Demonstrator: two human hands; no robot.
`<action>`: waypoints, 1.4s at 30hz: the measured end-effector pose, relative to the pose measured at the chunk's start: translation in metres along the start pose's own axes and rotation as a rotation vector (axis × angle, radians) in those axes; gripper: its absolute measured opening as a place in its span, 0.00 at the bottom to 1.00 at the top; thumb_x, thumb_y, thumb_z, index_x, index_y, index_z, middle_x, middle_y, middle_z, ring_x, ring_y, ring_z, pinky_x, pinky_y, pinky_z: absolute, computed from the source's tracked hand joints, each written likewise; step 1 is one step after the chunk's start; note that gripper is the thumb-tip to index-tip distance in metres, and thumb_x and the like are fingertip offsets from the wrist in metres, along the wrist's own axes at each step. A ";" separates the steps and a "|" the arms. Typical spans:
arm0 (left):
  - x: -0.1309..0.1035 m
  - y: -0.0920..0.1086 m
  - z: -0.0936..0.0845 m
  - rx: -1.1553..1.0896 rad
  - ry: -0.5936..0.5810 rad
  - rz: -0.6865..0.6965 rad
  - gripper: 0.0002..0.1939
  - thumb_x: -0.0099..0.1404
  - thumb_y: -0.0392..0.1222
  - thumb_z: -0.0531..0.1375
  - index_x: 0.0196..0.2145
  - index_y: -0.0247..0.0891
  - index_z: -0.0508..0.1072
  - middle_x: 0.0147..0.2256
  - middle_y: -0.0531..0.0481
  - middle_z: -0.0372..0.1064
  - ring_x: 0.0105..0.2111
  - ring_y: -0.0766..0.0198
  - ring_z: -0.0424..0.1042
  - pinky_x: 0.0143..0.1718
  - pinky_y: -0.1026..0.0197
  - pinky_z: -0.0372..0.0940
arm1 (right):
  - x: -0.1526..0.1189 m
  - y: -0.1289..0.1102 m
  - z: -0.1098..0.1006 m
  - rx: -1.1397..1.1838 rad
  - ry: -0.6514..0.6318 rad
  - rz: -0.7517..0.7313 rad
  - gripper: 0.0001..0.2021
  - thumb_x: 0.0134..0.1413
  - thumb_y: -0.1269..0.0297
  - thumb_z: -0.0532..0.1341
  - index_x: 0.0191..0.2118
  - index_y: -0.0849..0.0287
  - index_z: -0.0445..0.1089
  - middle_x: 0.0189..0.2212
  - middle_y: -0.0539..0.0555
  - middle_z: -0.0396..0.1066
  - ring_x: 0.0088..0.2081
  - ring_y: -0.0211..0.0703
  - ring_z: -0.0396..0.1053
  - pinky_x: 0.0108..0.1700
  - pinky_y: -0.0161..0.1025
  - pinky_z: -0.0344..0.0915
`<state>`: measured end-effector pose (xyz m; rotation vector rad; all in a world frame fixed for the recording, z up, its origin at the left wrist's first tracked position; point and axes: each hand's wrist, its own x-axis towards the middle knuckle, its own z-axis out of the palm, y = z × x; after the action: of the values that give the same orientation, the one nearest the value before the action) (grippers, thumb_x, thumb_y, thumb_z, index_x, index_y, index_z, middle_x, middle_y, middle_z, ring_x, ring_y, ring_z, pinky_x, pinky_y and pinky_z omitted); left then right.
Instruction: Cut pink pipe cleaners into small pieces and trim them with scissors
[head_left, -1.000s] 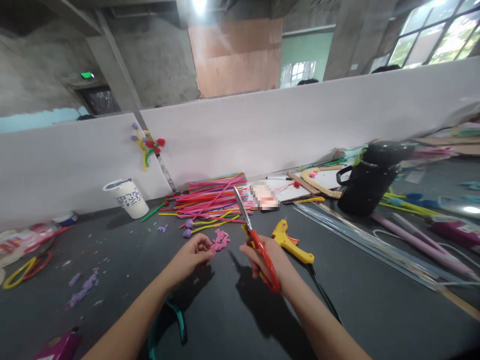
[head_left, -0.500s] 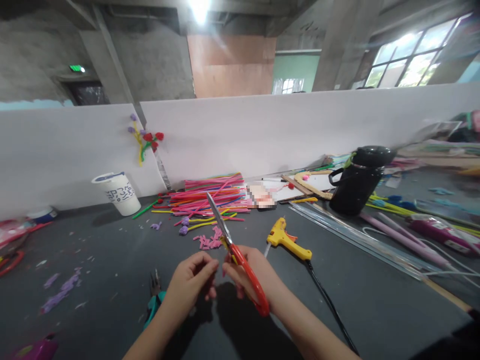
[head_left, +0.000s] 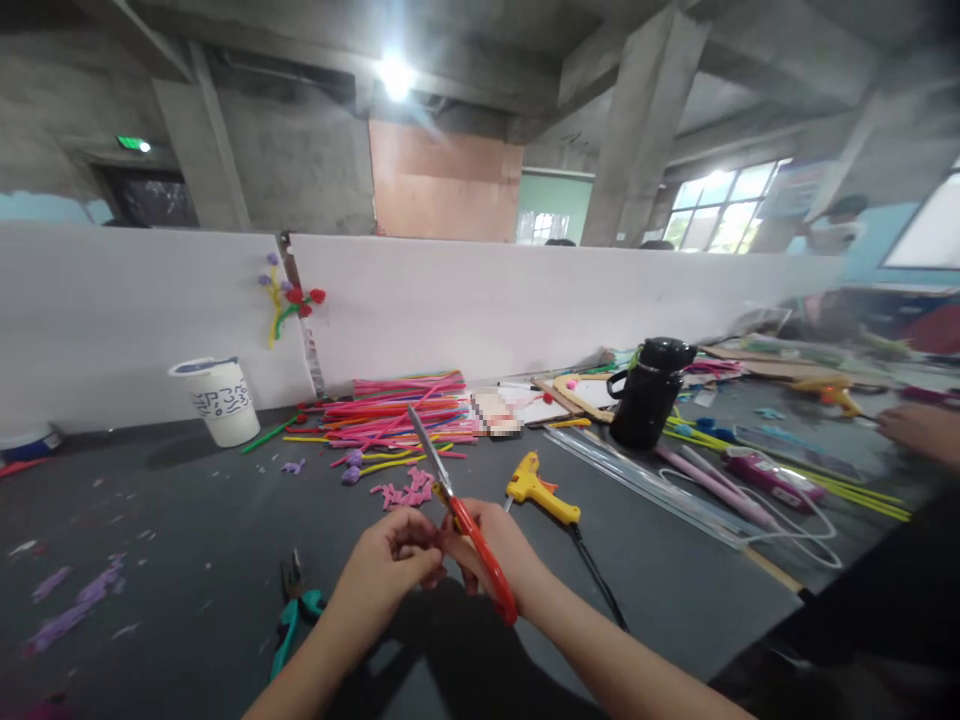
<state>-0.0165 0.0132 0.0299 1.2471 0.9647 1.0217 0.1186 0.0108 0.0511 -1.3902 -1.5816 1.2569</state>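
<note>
Red-handled scissors (head_left: 480, 550) are held in my right hand (head_left: 491, 555), their blades pointing up and away over the table. My left hand (head_left: 397, 560) has its fingers curled, and its fingertips meet those of my right hand. Whatever lies between the fingertips is too small to make out. Just beyond the hands are pink scraps (head_left: 405, 490) and a bundle of pink and red pipe cleaners (head_left: 397, 410). A yellow glue gun (head_left: 544, 490) lies right of my right hand. Teal-handled pliers (head_left: 296, 610) rest beside my left forearm.
A white cup (head_left: 221, 405) stands at the back left, near purple scraps (head_left: 79, 605). Toward the right are a black flask (head_left: 651, 395), clear sticks (head_left: 645, 485) and a purple tool (head_left: 772, 480). Another person's hand (head_left: 919, 435) shows at the far right. A white partition (head_left: 465, 310) runs behind.
The fingertips of my two hands have come together. The view has tilted up and shifted to the right, and another person's hand now shows at the right edge.
</note>
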 end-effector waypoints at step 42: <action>-0.015 -0.010 0.010 -0.146 0.121 -0.131 0.11 0.39 0.41 0.65 0.21 0.34 0.67 0.14 0.54 0.64 0.13 0.68 0.62 0.15 0.67 0.57 | -0.031 0.018 -0.008 -0.198 0.065 -0.191 0.08 0.41 0.60 0.57 0.25 0.59 0.59 0.18 0.44 0.57 0.20 0.31 0.53 0.21 0.28 0.50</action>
<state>-0.0100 -0.0041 0.0213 0.9976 1.0318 1.0540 0.1385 -0.0182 0.0398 -1.3468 -1.7859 0.9552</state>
